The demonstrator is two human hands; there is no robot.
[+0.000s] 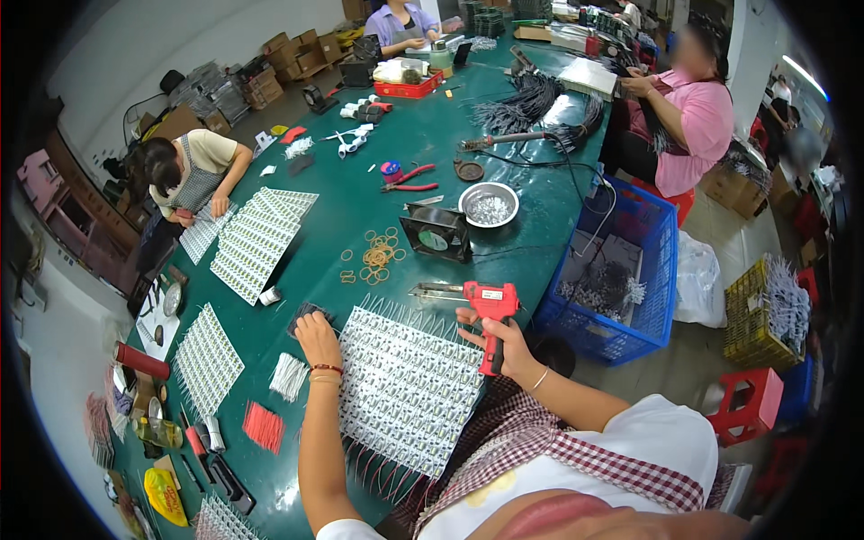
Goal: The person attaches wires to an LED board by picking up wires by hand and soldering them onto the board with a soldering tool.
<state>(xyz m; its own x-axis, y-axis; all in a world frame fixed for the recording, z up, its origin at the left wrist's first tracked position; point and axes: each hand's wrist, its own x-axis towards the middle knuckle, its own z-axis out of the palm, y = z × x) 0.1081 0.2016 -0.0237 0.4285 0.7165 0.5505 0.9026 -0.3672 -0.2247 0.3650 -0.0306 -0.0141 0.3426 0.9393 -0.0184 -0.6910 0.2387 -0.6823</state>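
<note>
My right hand (515, 353) is closed round the handle of a red soldering gun (491, 299), whose metal tip points left over the table. Below the tip lies a large white panel of small circuit boards (409, 387), with thin wires standing out along its far and near edges. Beyond the panel's left corner, my left hand (318, 344) has its bent fingers down on a small pile of black wires (310, 313). Its fingertips are partly hidden among them. A bundle of white wires (289, 376) and a bundle of red wires (263, 427) lie left of my left forearm.
Rubber bands (378, 256), a black fan (436, 232), a metal bowl (489, 205) and red pliers (409, 178) lie beyond the panel. More board panels (209, 358) are on the left. A blue crate (612, 310) stands at the right edge. Other people sit around the table.
</note>
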